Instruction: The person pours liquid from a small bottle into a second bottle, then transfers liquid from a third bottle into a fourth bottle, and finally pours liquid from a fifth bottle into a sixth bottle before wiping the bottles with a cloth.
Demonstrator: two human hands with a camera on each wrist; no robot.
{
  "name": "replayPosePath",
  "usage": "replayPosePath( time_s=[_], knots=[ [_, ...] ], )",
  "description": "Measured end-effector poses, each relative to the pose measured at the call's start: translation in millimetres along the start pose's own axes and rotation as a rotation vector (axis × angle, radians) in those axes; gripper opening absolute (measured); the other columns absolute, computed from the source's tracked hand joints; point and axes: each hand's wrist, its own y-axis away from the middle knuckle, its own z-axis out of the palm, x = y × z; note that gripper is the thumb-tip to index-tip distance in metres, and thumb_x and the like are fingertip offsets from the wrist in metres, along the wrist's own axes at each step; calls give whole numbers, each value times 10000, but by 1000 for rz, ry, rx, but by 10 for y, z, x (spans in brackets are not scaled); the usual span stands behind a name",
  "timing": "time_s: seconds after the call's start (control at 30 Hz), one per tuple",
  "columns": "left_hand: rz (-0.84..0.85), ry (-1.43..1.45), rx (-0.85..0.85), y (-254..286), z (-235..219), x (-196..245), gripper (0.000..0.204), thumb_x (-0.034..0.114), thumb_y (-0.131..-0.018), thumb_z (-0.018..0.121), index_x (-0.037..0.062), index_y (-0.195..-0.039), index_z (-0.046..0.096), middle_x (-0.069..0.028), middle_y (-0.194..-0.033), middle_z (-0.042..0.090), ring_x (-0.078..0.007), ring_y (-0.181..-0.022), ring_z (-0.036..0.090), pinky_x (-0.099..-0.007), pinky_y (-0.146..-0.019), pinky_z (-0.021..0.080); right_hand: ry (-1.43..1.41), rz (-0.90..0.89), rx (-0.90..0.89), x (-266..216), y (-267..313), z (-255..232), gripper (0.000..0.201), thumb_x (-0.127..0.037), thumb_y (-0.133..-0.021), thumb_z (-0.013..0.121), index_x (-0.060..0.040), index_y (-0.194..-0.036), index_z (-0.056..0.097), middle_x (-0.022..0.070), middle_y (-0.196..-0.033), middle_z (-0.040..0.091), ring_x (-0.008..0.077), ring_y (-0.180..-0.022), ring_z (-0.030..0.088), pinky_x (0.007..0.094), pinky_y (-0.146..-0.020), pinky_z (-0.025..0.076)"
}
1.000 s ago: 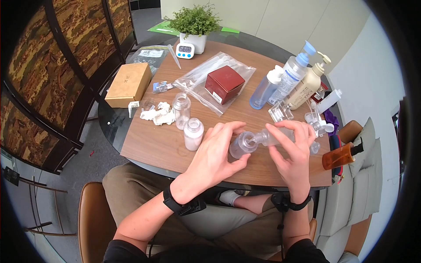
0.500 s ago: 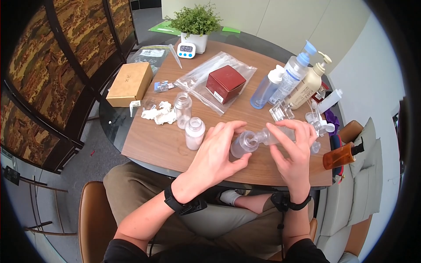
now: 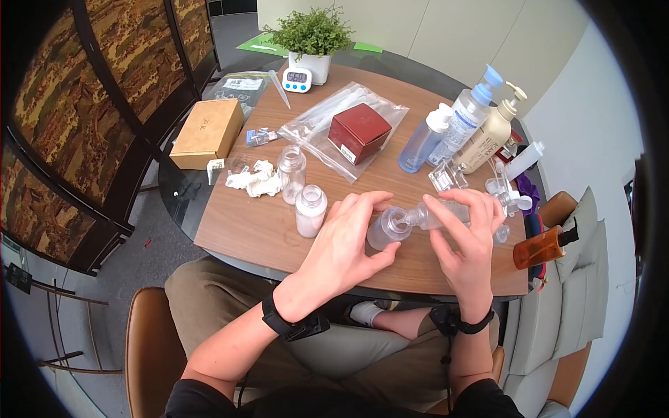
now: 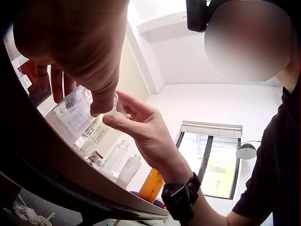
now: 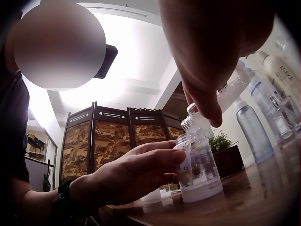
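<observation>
My left hand (image 3: pixel 339 240) holds an uncapped clear bottle (image 3: pixel 380 233) with thumb and fingers around its sides. In the right wrist view this bottle (image 5: pixel 202 181) stands on the table with whitish, foamy liquid at its bottom. Pinched in my right hand (image 3: pixel 468 240) is a second clear bottle (image 3: pixel 449 214), tipped left so its neck meets the standing bottle's mouth. Suds cling inside the tipped bottle (image 5: pixel 233 89). Left of my left hand stand an open bottle of pale content (image 3: pixel 310 212) and a taller open clear bottle (image 3: pixel 292 174).
Behind the hands, a dark red box (image 3: pixel 359 132) sits on a zip bag (image 3: pixel 313 125). Pump bottles (image 3: pixel 453 129) crowd the back right, with an amber bottle (image 3: pixel 535 251) at the right edge. Crumpled tissue (image 3: pixel 256 181), a timer (image 3: pixel 297 80) and a cardboard box (image 3: pixel 207 132) are at left.
The head view shifts very slightly. Both hands and the two bottles keep the same pose, the tipped neck staying at the standing bottle's mouth.
</observation>
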Motion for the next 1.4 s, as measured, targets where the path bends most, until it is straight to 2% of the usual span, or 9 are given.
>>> replayPosePath(
  time_s=[0.97, 1.23, 1.4],
  knots=[
    [-2, 5, 8, 2, 12, -9, 735, 138, -838, 917, 16, -1477, 576, -156, -1273, 715, -343, -1239, 684, -469, -1112, 519, 120, -49, 87, -67, 20, 55, 549, -21, -801, 832, -238, -1306, 837, 10, -1318, 684, 250, -1291, 623, 562, -1210, 324],
    [7, 12, 19, 13, 18, -15, 735, 134, -837, 916, 19, -1479, 577, -155, -1262, 716, -343, -1236, 681, -470, -1104, 519, 234, -104, 155, -102, 40, 116, 426, -119, -874, 806, -306, -1254, 852, 6, -1386, 716, 245, -1419, 610, 583, -1306, 261],
    [11, 12, 24, 13, 25, -17, 734, 134, -836, 917, 21, -1477, 577, -156, -1258, 716, -345, -1233, 681, -472, -1100, 519, 227, -106, 176, -104, 49, 151, 416, -114, -894, 788, -324, -1246, 857, 14, -1431, 712, 263, -1451, 597, 604, -1337, 230]
  ],
)
